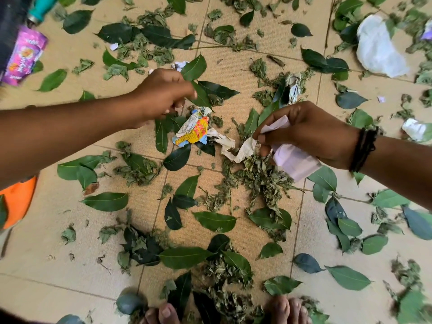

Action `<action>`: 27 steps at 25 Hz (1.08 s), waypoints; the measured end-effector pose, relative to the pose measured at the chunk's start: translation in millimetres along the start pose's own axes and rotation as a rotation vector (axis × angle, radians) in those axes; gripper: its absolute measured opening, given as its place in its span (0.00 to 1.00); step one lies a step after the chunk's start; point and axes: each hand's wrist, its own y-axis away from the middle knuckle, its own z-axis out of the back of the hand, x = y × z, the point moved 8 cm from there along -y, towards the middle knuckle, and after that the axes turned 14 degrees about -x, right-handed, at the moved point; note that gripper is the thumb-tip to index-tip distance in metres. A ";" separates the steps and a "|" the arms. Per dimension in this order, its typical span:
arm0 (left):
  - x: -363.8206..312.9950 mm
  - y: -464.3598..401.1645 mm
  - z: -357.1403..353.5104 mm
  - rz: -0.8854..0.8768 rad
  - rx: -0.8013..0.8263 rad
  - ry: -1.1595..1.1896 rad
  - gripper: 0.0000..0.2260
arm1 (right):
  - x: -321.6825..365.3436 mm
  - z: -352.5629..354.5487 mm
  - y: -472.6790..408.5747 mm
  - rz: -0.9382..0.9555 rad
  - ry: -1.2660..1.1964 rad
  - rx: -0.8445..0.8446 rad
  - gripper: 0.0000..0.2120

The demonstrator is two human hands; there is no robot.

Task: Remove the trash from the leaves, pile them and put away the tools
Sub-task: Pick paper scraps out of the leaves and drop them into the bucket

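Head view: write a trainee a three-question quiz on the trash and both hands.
1. True or false: the right hand is holding pale paper.
2. What lies on the floor between the two hands? A) a colourful crumpled wrapper B) a glass jar C) a metal spoon
3. Fill in: the left hand is above green ____.

Key:
1. True; its fingers also pinch a crumpled beige scrap.
2. A, the colourful crumpled wrapper.
3. Leaves; whether its fingers grip one cannot be told.
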 end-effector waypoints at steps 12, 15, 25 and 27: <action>-2.2 7.6 -14.9 -0.224 0.054 -0.359 0.08 | -8.0 -5.0 0.9 -0.034 0.066 0.021 0.07; -17.0 6.7 -8.2 -0.032 0.059 0.049 0.07 | -13.1 -2.1 -0.8 -0.050 0.090 -0.006 0.05; -24.3 17.5 -2.1 0.197 0.071 0.395 0.11 | -16.6 0.2 -14.4 -0.073 0.086 -0.018 0.05; -12.6 20.5 -4.6 0.237 0.060 0.340 0.11 | -18.5 -1.0 -17.8 -0.073 0.111 -0.022 0.06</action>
